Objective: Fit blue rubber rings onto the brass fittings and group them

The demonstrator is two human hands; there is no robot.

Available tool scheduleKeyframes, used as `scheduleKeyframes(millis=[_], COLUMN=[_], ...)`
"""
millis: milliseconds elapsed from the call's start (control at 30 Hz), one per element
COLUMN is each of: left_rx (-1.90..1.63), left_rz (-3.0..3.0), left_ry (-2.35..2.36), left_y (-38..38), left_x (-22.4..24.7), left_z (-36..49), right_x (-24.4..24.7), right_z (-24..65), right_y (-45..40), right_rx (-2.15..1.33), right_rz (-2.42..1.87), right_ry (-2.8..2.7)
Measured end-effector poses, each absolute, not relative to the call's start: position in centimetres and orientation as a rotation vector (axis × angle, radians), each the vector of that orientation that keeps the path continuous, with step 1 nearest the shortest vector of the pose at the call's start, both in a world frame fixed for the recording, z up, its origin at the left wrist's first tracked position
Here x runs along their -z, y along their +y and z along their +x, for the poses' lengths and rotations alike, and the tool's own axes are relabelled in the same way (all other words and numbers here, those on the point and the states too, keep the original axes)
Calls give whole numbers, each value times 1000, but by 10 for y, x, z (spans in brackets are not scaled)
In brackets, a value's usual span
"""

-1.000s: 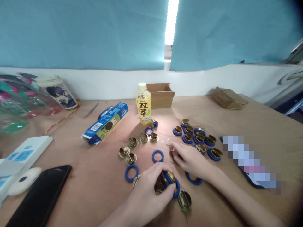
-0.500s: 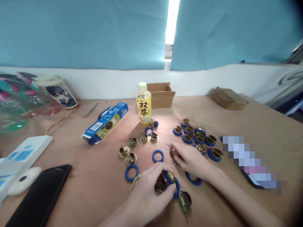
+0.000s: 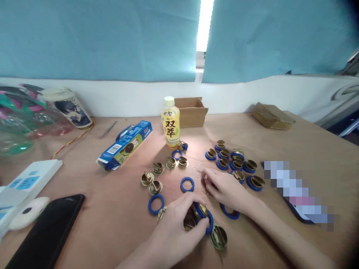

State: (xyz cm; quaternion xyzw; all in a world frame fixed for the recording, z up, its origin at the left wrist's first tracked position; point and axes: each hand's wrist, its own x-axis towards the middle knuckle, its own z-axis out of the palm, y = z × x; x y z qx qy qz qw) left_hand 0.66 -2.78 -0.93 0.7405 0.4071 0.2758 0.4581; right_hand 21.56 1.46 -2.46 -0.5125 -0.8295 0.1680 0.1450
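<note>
My left hand [image 3: 179, 226] is closed, thumb and fingers around a brass round fitting with a blue ring [image 3: 201, 210]. Another blue ring [image 3: 209, 224] shows by the thumb tip, and part of a brass fitting is beneath the palm. To its right, my right hand [image 3: 224, 186] is low over the table with its fingertips pinched together on a thin wire ring [image 3: 205, 188]; more thin wire rings [image 3: 198, 170] lie just beyond. A loose blue ring [image 3: 187, 184] sits between the hands, and one [image 3: 230, 212] is partly under my right wrist.
Brass fittings without rings [image 3: 155, 187] lie left of centre; several with blue rings [image 3: 237, 163] cluster at right. Behind stand a yellow drink bottle [image 3: 170, 127] and a cardboard box [image 3: 192, 116]. A blue carton [image 3: 126, 145], a black phone [image 3: 47, 235] and spray bottles [image 3: 25, 119] are at left.
</note>
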Motion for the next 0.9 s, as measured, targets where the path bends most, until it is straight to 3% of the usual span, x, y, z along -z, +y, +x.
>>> scheduleKeyframes(millis=[900], left_rx=[-591], left_rz=[1882], left_ry=[863], left_y=[-27], left_x=[1], left_z=[1], right_x=[27], right_z=[217], right_y=[15], right_rx=[-497], right_rz=[-1488], right_ry=[-2409])
